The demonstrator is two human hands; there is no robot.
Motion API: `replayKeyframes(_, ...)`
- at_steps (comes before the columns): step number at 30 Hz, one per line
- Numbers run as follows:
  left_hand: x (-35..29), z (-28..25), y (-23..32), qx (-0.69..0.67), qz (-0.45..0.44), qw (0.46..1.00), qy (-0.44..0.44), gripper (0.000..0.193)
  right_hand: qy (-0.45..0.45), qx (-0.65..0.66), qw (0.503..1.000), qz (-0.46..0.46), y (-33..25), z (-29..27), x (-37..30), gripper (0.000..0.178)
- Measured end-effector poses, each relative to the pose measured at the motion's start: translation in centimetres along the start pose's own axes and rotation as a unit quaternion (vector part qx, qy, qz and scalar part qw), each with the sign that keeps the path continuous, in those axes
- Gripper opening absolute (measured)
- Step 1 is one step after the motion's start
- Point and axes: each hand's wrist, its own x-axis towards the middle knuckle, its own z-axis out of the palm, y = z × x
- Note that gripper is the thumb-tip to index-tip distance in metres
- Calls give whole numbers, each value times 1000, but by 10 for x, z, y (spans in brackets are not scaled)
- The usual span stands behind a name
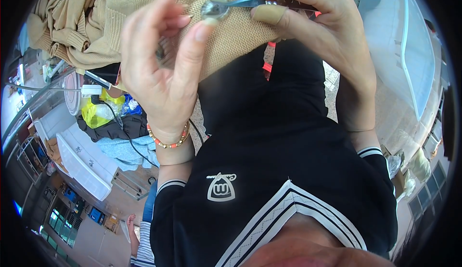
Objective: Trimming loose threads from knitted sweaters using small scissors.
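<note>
Beige knitted fabric (231, 40) lies spread in front of me at the top of the view, over my lap. My right hand (332, 31) is closed round a pair of small metal snips (248, 1), whose blades point left above the knit. A tan wrap (268, 14) covers the tip of its thumb. My left hand (161, 69) is raised over the left part of the knit, its index finger and thumb apart. A shiny round disc (215, 9) sits at the left thumb's tip, by the blade ends; whether it is part of the snips I cannot tell.
More beige knitwear (77, 16) is heaped at the upper left. Below it are a yellow plastic bag (94, 113), a light blue cloth (125, 151) and a cable with a white plug block (91, 91). A white bin (84, 166) stands left, a translucent tub (399, 50) right.
</note>
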Motion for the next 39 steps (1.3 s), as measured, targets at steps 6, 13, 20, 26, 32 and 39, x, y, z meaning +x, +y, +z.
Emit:
replayKeyframes(6,2,-2,1,148,95,984,-13,16,-33,-44,998,16,-2,-4,1,32)
replayKeyframes(13,1,1,3,178,98,979,-1,10,-35,-30,999,-8,-5,-6,5,31)
replayKeyframes(20,0,6,-4,111,92,989,29,7,-44,-19,999,9,-8,-7,6,29)
replayKeyframes(26,1,7,-4,119,103,987,36,8,-57,-45,997,1,-7,-6,8,28)
replayKeyframes(32,-5,-1,-11,16,94,992,81,4,-34,-4,999,2,-5,0,8,26)
replayKeyframes(39,-17,-53,-39,34,-150,983,98,25,30,83,993,82,27,28,-9,36)
